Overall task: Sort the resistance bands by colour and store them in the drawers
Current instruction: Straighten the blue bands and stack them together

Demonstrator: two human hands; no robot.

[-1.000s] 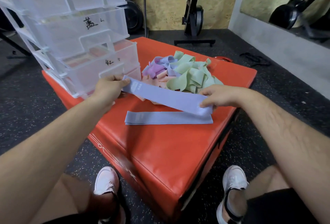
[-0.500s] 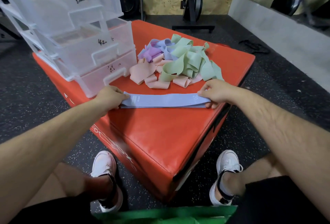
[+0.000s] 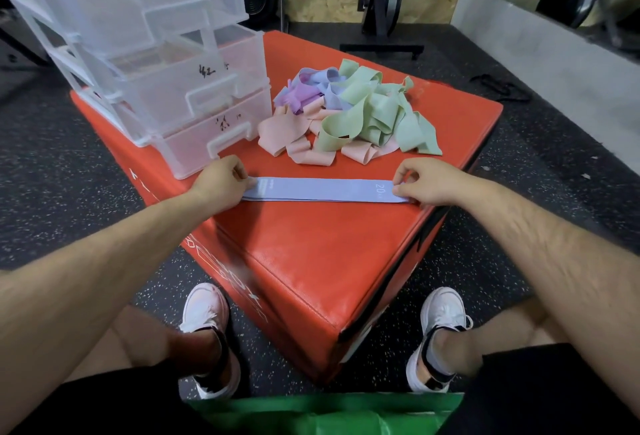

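Observation:
A flat blue band lies stretched across the red padded box, stacked on a second blue band whose edge shows beneath. My left hand pinches its left end, fingers curled. My right hand pinches the right end beside the "20" print. Behind lies a tangled pile of bands: green, pink, purple and blue. A clear plastic drawer unit with handwritten labels stands at the box's left; its middle drawer is pulled out a little.
The box stands on black speckled gym floor. My two white shoes flank its near corner. Something green lies at the bottom edge. An exercise machine stand and a low grey wall are behind.
Both hands lowered the lifted blue band onto the one lying on the box, lining it up on top. The camera tilted down and closer.

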